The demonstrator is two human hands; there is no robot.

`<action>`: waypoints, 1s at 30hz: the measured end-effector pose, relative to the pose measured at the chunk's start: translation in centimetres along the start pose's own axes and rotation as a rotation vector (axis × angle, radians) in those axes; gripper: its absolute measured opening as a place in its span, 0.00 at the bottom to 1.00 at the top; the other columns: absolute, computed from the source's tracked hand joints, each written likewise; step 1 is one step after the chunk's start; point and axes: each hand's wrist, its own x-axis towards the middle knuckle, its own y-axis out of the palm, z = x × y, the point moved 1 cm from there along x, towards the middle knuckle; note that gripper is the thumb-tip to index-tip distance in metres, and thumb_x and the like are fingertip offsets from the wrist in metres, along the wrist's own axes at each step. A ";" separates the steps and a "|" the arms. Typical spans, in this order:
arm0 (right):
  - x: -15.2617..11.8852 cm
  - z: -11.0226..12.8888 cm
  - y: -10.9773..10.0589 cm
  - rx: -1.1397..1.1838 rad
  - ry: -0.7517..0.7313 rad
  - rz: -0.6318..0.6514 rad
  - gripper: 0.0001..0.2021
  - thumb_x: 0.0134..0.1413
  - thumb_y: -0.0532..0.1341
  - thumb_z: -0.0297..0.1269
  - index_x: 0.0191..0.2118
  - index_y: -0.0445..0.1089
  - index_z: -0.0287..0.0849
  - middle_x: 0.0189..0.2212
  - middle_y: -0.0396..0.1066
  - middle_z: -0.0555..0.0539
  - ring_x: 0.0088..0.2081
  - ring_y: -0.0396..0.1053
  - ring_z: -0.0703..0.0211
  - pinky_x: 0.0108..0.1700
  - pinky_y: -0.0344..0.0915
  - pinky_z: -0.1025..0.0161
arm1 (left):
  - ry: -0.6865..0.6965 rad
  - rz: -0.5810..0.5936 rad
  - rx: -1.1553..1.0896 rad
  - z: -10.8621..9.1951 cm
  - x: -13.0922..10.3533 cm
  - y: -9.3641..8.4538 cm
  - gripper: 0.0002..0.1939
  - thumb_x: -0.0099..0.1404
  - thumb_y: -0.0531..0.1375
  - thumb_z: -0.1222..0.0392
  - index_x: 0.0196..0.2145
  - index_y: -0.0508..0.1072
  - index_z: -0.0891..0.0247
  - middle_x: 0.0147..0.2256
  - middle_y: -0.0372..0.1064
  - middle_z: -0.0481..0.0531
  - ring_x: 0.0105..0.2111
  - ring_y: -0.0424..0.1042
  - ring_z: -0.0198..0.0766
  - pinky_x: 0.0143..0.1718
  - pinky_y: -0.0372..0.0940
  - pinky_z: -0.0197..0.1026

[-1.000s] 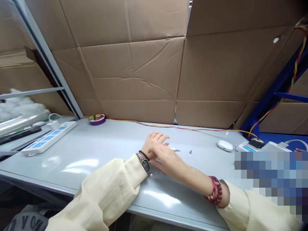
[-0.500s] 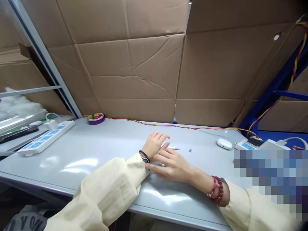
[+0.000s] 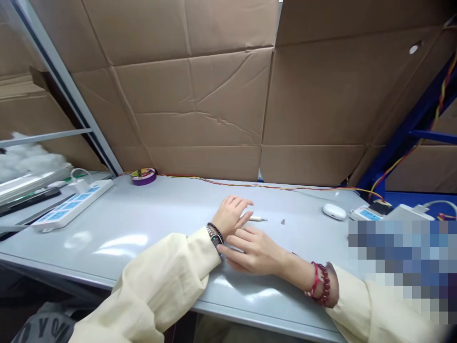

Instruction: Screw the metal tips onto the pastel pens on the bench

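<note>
My left hand [image 3: 233, 216] is palm down over the grey table, its fingers loosely stretched out and apart, holding nothing. On its wrist are a wristwatch [image 3: 215, 241] with a lit dark screen and dark beaded bracelets [image 3: 211, 228]. My right hand [image 3: 254, 251], with red bracelets on its wrist, reaches across to the watch. Its index finger is extended to the watch's edge and the other fingers are loosely bent. Just beyond the hands lies a thin cream pen-like tool [image 3: 257, 219] with a metal tip, partly hidden by the left hand. A small grey pointed piece [image 3: 283, 221] is right of it.
A white power strip [image 3: 73, 205] lies at the left, near a purple tape roll [image 3: 143, 177]. At the right are a white earbud case [image 3: 334, 211] and another power strip [image 3: 369, 215]. Red and yellow wires [image 3: 228, 184] run along the back, before cardboard [image 3: 193, 105].
My right hand has drawn slightly back toward me, its index finger staying at the watch. More of the watch screen now shows, lit. The left hand has barely moved.
</note>
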 end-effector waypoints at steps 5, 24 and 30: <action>0.4 0.5 -0.2 0.025 0.009 0.062 0.10 0.55 0.54 0.31 0.43 0.66 0.39 0.28 0.67 0.49 0.27 0.59 0.61 0.33 0.58 0.61 | -0.015 0.010 0.000 -0.2 0.0 -0.1 0.10 0.68 0.50 0.59 0.44 0.66 0.61 0.41 0.67 0.52 0.43 0.62 0.42 0.46 0.60 0.46; -0.1 0.4 -0.4 -0.003 -0.068 -0.112 0.08 0.54 0.54 0.29 0.27 0.66 0.41 0.38 0.73 0.48 0.38 0.66 0.60 0.37 0.65 0.63 | -0.021 0.025 -0.013 0.0 0.0 0.0 0.12 0.68 0.50 0.58 0.45 0.66 0.63 0.39 0.68 0.52 0.43 0.62 0.42 0.46 0.60 0.46; -0.1 0.4 -0.1 0.026 -0.045 -0.060 0.06 0.54 0.54 0.29 0.31 0.68 0.41 0.45 0.71 0.47 0.44 0.66 0.58 0.43 0.64 0.61 | -0.019 0.031 -0.024 0.1 0.1 0.2 0.11 0.68 0.50 0.59 0.45 0.66 0.63 0.39 0.68 0.52 0.42 0.62 0.42 0.46 0.60 0.46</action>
